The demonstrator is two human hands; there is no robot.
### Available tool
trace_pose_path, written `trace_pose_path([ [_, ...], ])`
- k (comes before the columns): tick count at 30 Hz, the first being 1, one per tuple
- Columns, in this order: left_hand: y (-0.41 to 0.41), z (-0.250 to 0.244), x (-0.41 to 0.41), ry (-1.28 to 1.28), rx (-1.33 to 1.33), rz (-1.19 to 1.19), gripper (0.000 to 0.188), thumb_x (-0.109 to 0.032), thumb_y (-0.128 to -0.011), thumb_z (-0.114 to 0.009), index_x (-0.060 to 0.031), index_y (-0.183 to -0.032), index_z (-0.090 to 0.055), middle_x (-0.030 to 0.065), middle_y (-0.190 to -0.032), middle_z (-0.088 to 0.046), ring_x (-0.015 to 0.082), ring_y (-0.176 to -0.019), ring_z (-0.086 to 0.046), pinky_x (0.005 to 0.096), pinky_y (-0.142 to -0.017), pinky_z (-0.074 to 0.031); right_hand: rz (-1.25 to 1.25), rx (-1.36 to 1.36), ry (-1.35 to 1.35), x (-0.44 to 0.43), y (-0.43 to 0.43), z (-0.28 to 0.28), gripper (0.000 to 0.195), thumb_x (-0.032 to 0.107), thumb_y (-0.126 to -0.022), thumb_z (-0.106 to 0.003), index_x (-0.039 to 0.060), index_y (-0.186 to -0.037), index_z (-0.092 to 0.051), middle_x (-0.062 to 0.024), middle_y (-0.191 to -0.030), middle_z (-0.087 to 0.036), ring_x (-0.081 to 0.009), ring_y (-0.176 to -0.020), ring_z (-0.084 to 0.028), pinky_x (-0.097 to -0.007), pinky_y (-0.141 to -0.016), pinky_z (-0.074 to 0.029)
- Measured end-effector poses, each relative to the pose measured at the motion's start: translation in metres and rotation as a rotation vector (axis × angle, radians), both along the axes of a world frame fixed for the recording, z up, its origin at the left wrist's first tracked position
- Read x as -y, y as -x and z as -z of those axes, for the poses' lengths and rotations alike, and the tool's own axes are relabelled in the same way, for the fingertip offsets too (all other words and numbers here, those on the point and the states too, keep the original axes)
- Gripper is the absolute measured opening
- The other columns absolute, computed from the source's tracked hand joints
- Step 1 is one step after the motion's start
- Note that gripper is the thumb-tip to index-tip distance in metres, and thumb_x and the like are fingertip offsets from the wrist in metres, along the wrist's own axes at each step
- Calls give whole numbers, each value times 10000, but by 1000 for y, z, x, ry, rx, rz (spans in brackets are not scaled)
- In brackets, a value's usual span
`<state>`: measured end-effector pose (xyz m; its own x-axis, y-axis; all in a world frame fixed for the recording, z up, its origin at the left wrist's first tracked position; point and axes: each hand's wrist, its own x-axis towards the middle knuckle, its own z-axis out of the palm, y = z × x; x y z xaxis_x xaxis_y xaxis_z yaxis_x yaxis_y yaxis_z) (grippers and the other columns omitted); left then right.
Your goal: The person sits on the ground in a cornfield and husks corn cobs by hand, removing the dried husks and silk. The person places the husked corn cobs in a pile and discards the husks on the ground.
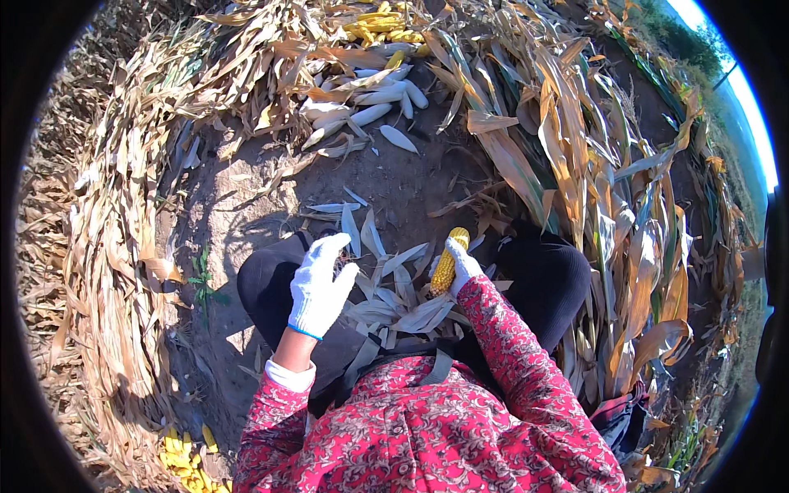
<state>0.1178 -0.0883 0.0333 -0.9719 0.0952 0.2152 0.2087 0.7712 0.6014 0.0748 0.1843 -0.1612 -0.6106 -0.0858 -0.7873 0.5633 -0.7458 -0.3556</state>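
My right hand [463, 265], in a white knit glove, is closed around a husked yellow ear of corn [445, 271]. The ear stands nearly upright in view, its kernels bare. My left hand [322, 280], in a matching glove with a blue cuff edge, is raised over my left knee, thumb and fingers apart. Dark thin strands show in that gap; whether they touch the glove I cannot tell. Pale stripped corn husks [400, 302] lie on the ground between my legs, below both hands.
Ahead lie ears in pale husks [382, 92], with a pile of bare yellow ears [379, 26] beyond. More yellow ears [188, 465] sit at lower left. Dry corn stalks [585, 185] bank up on my right, and others [123, 259] on my left.
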Motion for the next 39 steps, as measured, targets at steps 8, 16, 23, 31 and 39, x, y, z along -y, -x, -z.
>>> trace_pose_path([
  [8, -9, -36, 46, -15, -157, -346, 301, -43, -890, -696, -28, -1190, -670, 139, -1143, -691, 255, -1058, -678, 349, -926, -528, -152, -39, 0, 3, 6, -8, 430, 353, -929, -732, 60, -1173, -533, -110, -871, -603, -271, -767, -637, -417, -689, -564],
  [16, -41, 98, -76, 147, 697, 303, 378, -345, -930, -611, -111, -1224, -649, 196, -1160, -677, 392, -1066, -655, 451, -906, -523, 128, 19, 145, -6, 25, -57, 484, 311, -922, -751, 78, -1263, -498, -151, -978, -586, -300, -840, -631, -474, -722, -569],
  [23, -53, 192, -83, 250, 1103, 779, 511, -495, -939, -525, -79, -1168, -711, 216, -1212, -678, 417, -1096, -646, 467, -952, -501, -119, -196, 95, -52, 66, -123, 514, 334, -932, -740, 22, -1246, -480, -132, -981, -593, -268, -865, -644, -445, -758, -577],
  [31, -49, 208, -86, 219, 1296, 869, 589, -531, -949, -492, -38, -1189, -707, 223, -1238, -671, 422, -1109, -644, 465, -973, -490, -140, -252, -84, -58, 120, -101, 524, 334, -935, -737, 9, -1255, -479, -125, -970, -612, -256, -849, -658, -433, -769, -582],
  [39, -50, 213, -97, 169, 1330, 833, 549, -497, -960, -500, -32, -1153, -718, 227, -1170, -695, 414, -1086, -653, 473, -952, -493, -409, -172, -192, -25, 125, -87, 521, 365, -948, -716, -1, -1256, -511, -112, -975, -627, -230, -850, -658, -377, -741, -588],
])
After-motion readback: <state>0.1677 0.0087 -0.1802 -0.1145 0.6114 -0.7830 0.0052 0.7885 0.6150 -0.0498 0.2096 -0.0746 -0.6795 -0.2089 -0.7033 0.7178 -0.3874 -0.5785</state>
